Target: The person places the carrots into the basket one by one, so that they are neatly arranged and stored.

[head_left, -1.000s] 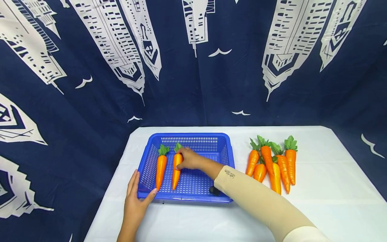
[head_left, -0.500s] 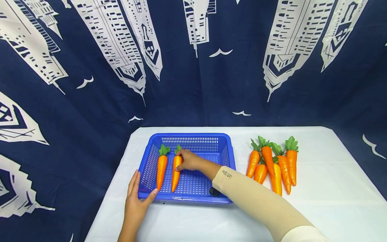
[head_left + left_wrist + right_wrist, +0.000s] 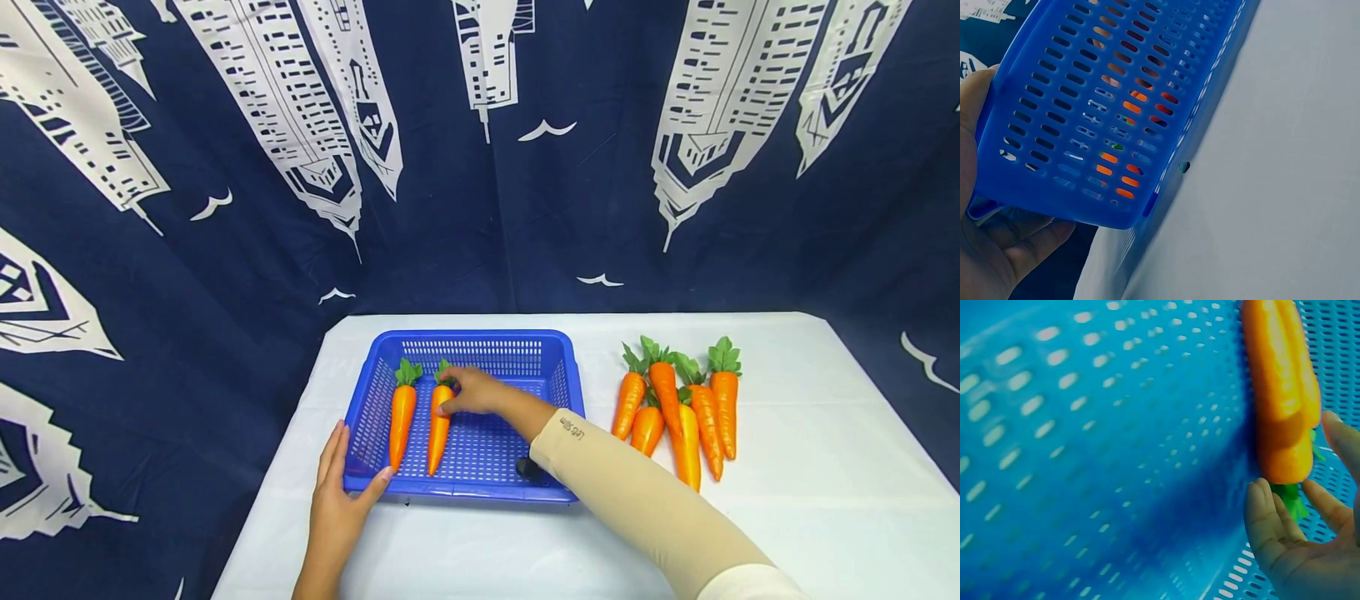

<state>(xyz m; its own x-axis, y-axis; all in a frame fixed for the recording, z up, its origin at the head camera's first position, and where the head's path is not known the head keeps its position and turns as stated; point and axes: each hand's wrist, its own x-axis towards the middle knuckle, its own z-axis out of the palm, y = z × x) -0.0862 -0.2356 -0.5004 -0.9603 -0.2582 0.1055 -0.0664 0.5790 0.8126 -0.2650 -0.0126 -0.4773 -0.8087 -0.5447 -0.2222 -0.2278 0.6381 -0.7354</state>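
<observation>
Two orange toy carrots with green leaves lie side by side in a blue plastic basket (image 3: 487, 492). The left carrot (image 3: 402, 417) is near the left wall. Over the leafy end of the other carrot (image 3: 439, 425) is my right hand (image 3: 472, 392). In the right wrist view, the fingers (image 3: 1260, 512) are spread loosely round that carrot's crown, not clasping it. My left hand (image 3: 337, 508) holds the basket's front left corner, thumb at the front rim and fingers along the left side. The left wrist view shows this grip at the corner of the perforated wall (image 3: 1066, 144).
Several more carrots (image 3: 686, 433) lie in a loose heap on the white table (image 3: 810, 500), right of the basket. A small black object (image 3: 529, 468) shows under the right forearm. Behind the table hangs a navy cloth (image 3: 450, 250) with white building prints.
My right hand lifts slightly and its fingers loosen from the second carrot, which now lies in the basket. The left hand keeps its place at the corner.
</observation>
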